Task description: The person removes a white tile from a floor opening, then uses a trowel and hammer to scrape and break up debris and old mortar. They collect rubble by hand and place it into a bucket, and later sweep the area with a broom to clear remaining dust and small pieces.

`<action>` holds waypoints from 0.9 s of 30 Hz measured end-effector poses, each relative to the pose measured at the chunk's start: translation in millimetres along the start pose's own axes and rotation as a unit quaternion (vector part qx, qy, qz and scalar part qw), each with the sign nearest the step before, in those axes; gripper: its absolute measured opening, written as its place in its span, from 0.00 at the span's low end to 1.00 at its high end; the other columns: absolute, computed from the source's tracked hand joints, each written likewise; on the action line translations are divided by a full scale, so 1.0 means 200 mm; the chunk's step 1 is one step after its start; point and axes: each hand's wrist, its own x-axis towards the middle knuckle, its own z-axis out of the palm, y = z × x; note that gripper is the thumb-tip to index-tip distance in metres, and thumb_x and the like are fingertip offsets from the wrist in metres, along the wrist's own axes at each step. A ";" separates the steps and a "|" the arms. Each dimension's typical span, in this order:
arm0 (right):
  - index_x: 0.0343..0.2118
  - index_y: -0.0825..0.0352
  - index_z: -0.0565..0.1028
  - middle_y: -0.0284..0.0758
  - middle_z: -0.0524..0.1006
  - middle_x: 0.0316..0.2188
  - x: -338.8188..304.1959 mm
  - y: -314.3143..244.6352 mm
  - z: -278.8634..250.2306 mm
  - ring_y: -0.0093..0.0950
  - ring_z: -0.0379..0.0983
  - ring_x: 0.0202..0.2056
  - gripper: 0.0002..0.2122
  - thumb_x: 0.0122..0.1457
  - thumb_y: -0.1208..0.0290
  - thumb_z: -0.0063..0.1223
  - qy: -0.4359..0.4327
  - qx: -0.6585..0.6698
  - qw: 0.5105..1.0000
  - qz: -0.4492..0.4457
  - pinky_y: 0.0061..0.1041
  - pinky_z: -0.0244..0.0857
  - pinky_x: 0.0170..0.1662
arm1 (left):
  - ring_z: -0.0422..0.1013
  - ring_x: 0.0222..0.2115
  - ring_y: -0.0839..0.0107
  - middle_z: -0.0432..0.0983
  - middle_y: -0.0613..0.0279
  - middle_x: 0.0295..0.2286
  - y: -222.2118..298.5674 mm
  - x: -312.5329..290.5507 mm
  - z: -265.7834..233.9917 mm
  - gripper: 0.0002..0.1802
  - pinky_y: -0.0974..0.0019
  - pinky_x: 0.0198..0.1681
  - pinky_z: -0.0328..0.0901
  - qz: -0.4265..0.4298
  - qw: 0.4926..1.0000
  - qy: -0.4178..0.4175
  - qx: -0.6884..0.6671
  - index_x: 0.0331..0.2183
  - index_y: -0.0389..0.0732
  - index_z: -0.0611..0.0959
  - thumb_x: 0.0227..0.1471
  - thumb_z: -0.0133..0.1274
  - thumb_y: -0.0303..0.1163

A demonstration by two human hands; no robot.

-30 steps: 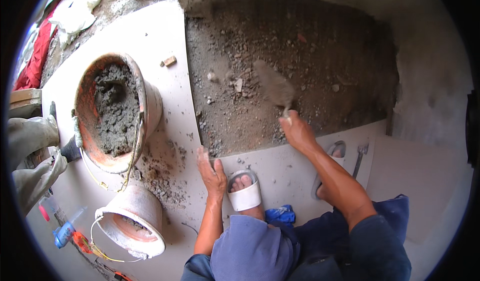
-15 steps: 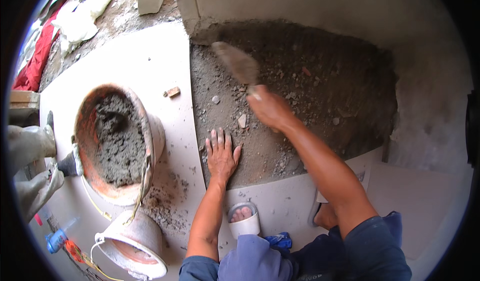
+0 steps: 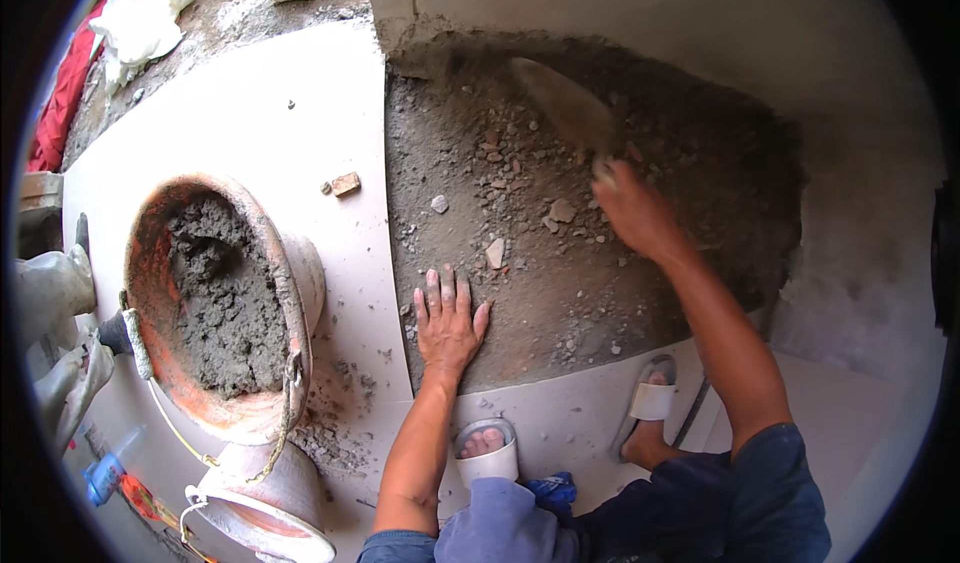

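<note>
Fingers spread, my left hand (image 3: pixel 450 328) lies flat on the bare, gritty floor patch (image 3: pixel 545 333), close to the edge of the pale tiles. My right hand (image 3: pixel 632 208) is wrapped round the handle of a trowel (image 3: pixel 565 101), whose blade is blurred by motion. The blade points up and left over the dark soil and rubble near the wall foot. Loose stones and chips lie between my two hands, among them a pale stone (image 3: pixel 495 253) and a reddish flat one (image 3: pixel 563 210).
To the left, a large bucket (image 3: pixel 150 253) of wet grey mortar stands tilted toward me, and a smaller white bucket (image 3: pixel 265 518) lies below it. A brick fragment (image 3: pixel 346 184) rests on the tiles. A wall (image 3: pixel 620 13) bounds the far side. My sandals (image 3: pixel 490 460) are on the near tiles.
My right hand and the trowel have swung to the right across the rubble, gathering several stones near the middle. The left hand stays flat on the floor. The view has shifted slightly.
</note>
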 end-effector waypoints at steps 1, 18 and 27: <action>0.48 0.71 0.66 0.52 0.76 0.40 0.08 -0.07 0.02 0.49 0.74 0.41 0.23 0.63 0.54 0.42 -0.031 0.037 0.997 -0.059 0.42 0.66 0.44 | 0.47 0.63 0.52 0.56 0.50 0.60 0.00 0.00 0.00 0.31 0.47 0.64 0.40 -0.007 1.000 -0.017 0.002 0.51 0.38 0.73 0.53 0.51 0.50; 0.45 0.70 0.71 0.55 0.74 0.42 -0.14 0.22 0.31 0.48 0.71 0.47 0.21 0.63 0.54 0.39 -0.058 0.290 0.933 0.206 0.41 0.65 0.48 | 0.44 0.64 0.50 0.53 0.46 0.61 0.02 0.02 -0.05 0.33 0.46 0.65 0.36 -0.019 0.998 -0.053 0.015 0.55 0.35 0.68 0.55 0.48 0.47; 0.46 0.67 0.72 0.49 0.76 0.42 -0.49 0.92 -0.49 0.49 0.72 0.45 0.18 0.59 0.59 0.47 -0.054 -0.005 0.979 0.198 0.43 0.65 0.48 | 0.43 0.64 0.46 0.52 0.45 0.61 0.41 -0.22 -0.17 0.30 0.43 0.64 0.35 0.102 0.979 -0.138 -0.109 0.54 0.36 0.69 0.55 0.49 0.45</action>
